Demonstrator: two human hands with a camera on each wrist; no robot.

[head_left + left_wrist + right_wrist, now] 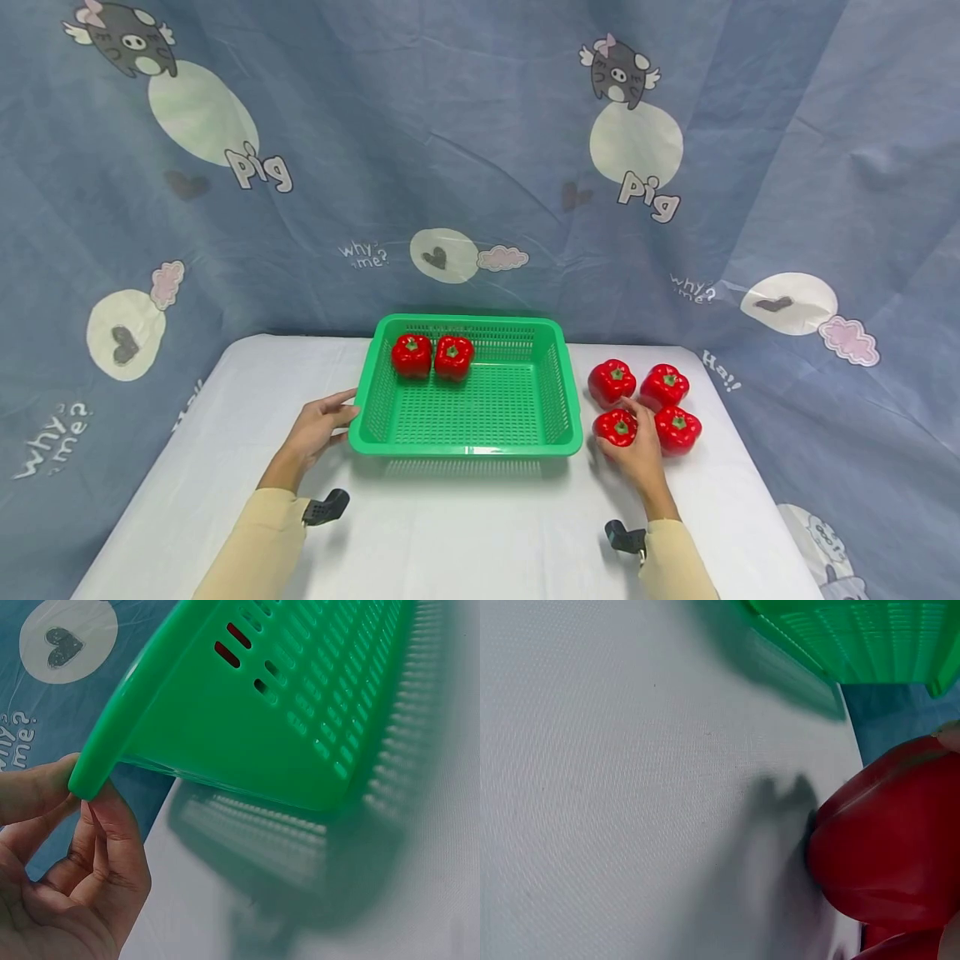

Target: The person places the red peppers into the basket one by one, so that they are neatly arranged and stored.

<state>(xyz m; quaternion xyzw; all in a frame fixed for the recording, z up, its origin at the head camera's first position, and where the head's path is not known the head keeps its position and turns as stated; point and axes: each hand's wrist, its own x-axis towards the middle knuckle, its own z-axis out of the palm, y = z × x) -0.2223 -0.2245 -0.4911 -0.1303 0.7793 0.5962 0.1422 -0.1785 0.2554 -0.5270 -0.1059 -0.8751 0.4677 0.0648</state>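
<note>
My left hand (313, 432) pinches the left rim of a green plastic basket (465, 456) between thumb and fingers; the left wrist view shows the thumb over the rim and fingers beneath. Inside the basket, at its back left, sit a red bell pepper (412, 357) and a second red bell pepper (453, 358) side by side. To the right of the basket, my right hand (637, 446) grips the front-left red bell pepper (615, 427) of a group, thumb on its left and fingers over its far right side. In the right wrist view that pepper (892, 847) fills the right edge.
Close around the right hand are three more bell peppers: one behind (612, 382), one at back right (664, 387) and one at right (678, 430). A white table (465, 533) carries everything. Blue printed cloth (480, 167) hangs behind it.
</note>
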